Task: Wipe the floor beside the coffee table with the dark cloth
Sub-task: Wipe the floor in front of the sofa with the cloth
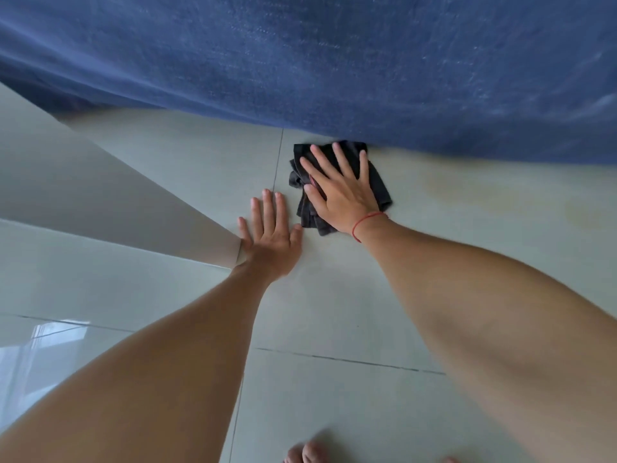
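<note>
Now, right hand (pixel 344 192) flat on the dark cloth (pixel 375 182), fingers spread wide, palm pressing down rather than pinching: no closed grip, just weight pinning the fabric to the floor (pixel 334 312) for a push. Cloth bunched and folded into a thick pad, soft and matte, lying hard against the hem of the blue fabric (pixel 334 68) hanging across the top. Left hand (pixel 270 235) empty, open and flat on bare tile just beside the cloth, likely a prop for a leaning body. Pale glossy panel (pixel 100 195) touching that hand's outer edge, probably the coffee table's side. Tiles smooth, grey-green, shiny, split by thin dark grout lines. Red string bracelet (pixel 365 222) at the right wrist.
</note>
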Demonstrator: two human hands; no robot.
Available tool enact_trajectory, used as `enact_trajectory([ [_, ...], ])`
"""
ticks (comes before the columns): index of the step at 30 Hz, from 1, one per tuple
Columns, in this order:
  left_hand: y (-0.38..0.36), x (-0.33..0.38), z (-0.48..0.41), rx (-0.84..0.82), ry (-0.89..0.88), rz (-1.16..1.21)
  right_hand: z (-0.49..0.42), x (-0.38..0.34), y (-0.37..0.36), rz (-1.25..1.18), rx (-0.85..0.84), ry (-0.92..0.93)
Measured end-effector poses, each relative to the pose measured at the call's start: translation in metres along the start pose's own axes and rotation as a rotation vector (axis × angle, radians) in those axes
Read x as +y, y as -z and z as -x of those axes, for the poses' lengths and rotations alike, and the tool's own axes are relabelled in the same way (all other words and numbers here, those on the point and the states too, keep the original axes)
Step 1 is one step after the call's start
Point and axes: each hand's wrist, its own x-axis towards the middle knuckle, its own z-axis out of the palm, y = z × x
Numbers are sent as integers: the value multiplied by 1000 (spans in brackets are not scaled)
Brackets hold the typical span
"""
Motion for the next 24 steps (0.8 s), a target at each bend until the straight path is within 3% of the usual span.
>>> enact_trajectory([
  [7,5,1,0,-49,-11,1,57,1,1,-30,3,99],
  [13,6,2,2,-49,-7,-1,139,-2,-16,-61,73,-21],
  [24,2,1,0,-28,5,-26,49,-7,-11,-99,64,-225],
])
